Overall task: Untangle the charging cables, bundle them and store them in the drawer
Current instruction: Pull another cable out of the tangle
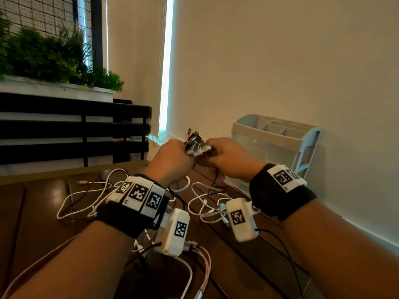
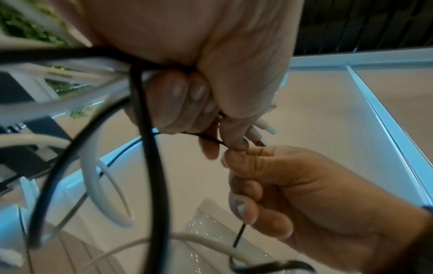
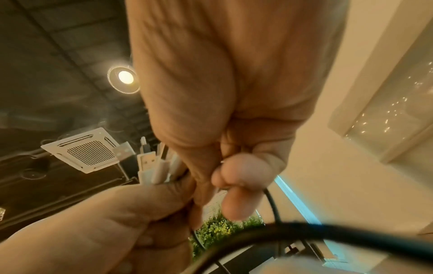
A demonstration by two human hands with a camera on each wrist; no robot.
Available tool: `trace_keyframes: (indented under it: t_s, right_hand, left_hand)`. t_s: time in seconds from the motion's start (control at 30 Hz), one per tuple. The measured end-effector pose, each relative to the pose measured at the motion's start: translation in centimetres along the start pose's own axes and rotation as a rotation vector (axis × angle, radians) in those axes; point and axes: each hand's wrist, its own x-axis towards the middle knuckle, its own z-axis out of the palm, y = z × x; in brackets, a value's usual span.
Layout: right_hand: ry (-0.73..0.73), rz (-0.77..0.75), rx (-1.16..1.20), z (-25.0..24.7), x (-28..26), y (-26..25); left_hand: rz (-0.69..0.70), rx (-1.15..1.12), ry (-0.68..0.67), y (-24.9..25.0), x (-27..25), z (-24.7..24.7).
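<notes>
Above the dark wooden table (image 1: 38, 203) my left hand (image 1: 183, 153) grips a bunch of charging cables (image 1: 195, 145) just below their plugs, which stick up as white and black USB ends (image 3: 147, 163). White and black cable lengths (image 1: 205, 203) hang from this fist and lie looped on the table. My right hand (image 1: 213, 153) touches the left one and pinches a thin black cable (image 2: 212, 139) between thumb and forefinger. That cable's short end (image 2: 238, 235) pokes out under the right fist. The pale blue drawer organiser (image 1: 302, 152) stands against the wall at the right.
A planter with green plants (image 1: 54, 57) and dark slatted rails (image 1: 75, 126) stand behind the table at the left. The plain wall (image 1: 280, 61) runs close along the right side. Pink and white leads (image 1: 204, 262) lie near the table's front edge.
</notes>
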Motion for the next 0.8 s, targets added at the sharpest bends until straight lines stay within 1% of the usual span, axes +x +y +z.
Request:
trace_keyframes:
  t_s: [0.07, 0.17, 0.2, 0.23, 0.33, 0.4, 0.47, 0.53, 0.6, 0.67, 0.73, 0.8]
  right_hand:
    - [-0.047, 0.037, 0.047, 0.1, -0.3, 1.1]
    - [-0.114, 0.111, 0.151, -0.1, -0.9, 3.5]
    - [-0.120, 0.118, 0.119, -0.3, -1.1, 4.4]
    - [-0.131, 0.122, 0.042, -0.5, -1.1, 5.3]
    - [-0.192, 0.177, -0.393, -1.6, -1.4, 7.6]
    - [-0.217, 0.222, -0.541, -2.3, -1.9, 9.4]
    - [-0.156, 0.262, -0.581, -3.0, -2.5, 10.7]
    - [-0.034, 0.268, -0.434, -3.4, -2.6, 10.5]
    - [0.042, 0.213, -0.277, -3.3, -2.2, 9.3]
    - [0.072, 0.124, -0.285, -3.2, -1.5, 7.5]
    - [0.098, 0.028, -0.328, -3.0, -0.7, 5.3]
    - [0.092, -0.055, -0.327, -2.5, 0.0, 3.1]
  left_hand:
    - [-0.013, 0.048, -0.005, 0.0, 0.0, -0.4]
    - [-0.054, 0.103, 0.069, -0.3, 0.4, -2.2]
    - [-0.068, 0.125, 0.095, -0.6, 0.5, -2.9]
    - [-0.080, 0.149, 0.126, -0.9, 0.6, -3.7]
    - [-0.135, 0.186, 0.274, -2.1, 1.1, -5.9]
    - [-0.176, 0.174, 0.375, -2.6, 1.3, -7.8]
    - [-0.193, 0.184, 0.410, -3.0, 1.2, -9.2]
    - [-0.175, 0.218, 0.385, -3.0, 1.0, -9.3]
    - [-0.148, 0.247, 0.349, -2.6, 0.7, -8.5]
    - [-0.110, 0.235, 0.291, -1.6, 0.5, -7.3]
    - [-0.052, 0.164, 0.188, -0.1, 0.0, -5.7]
    - [-0.015, 0.069, 0.087, 1.2, -0.5, -3.8]
